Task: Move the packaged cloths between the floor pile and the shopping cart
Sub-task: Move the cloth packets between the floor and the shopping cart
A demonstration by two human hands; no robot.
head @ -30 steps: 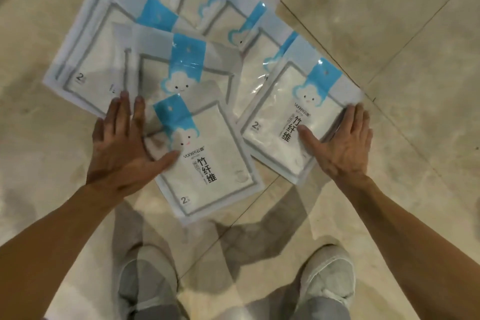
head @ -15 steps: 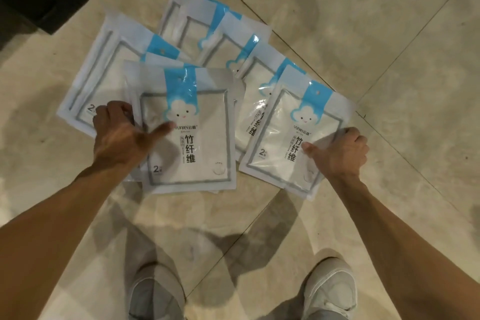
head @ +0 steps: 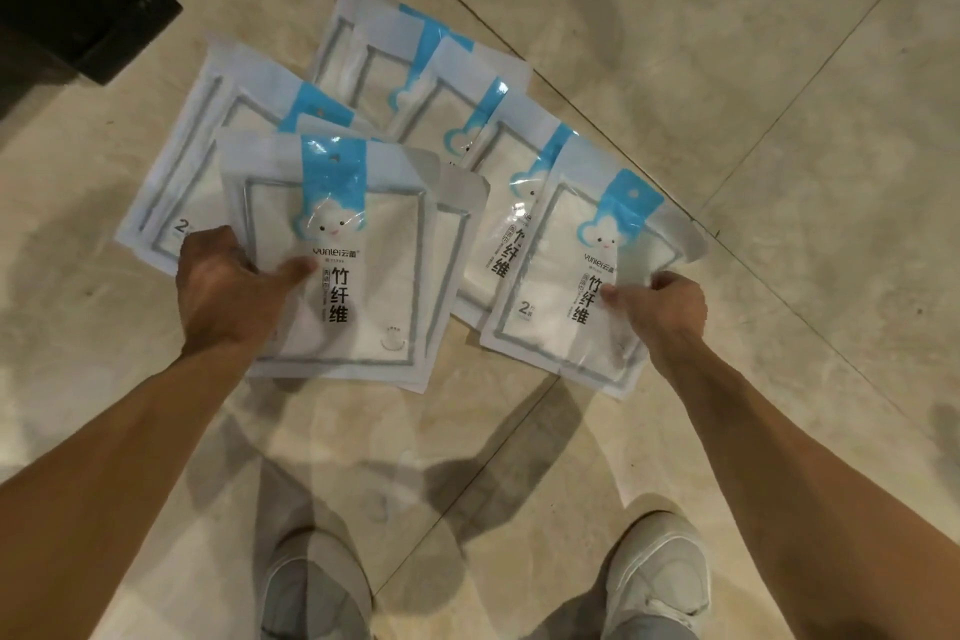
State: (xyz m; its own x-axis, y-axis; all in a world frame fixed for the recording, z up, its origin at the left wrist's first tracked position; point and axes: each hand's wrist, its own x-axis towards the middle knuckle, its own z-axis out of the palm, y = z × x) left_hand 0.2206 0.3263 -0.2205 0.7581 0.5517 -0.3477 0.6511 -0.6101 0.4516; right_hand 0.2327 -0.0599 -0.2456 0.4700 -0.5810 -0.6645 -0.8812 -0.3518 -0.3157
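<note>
Seeing grey shoes (head: 657, 582) nearest me. Left hand (head: 228, 288) gripping clear-plastic, blue-tabbed cloth packs (head: 353, 270), thumb on top; right hand (head: 662, 309) pinching one more pack (head: 566, 286). Beyond these, floor pile (head: 415, 83) waiting on beige tiles (head: 727, 42). Cart not showing; judging transfer barely beginning.

Seven cloth packets (head: 353, 276), two hands (head: 228, 291), two shoes (head: 660, 582).

- Left hand (head: 228, 288): arm entering from 7 o'clock, fingers curled, thumb pointing toward 3 o'clock.
- Right hand (head: 662, 309): arm entering from 5 o'clock, fingers curled, thumb toward 9 o'clock.
</note>
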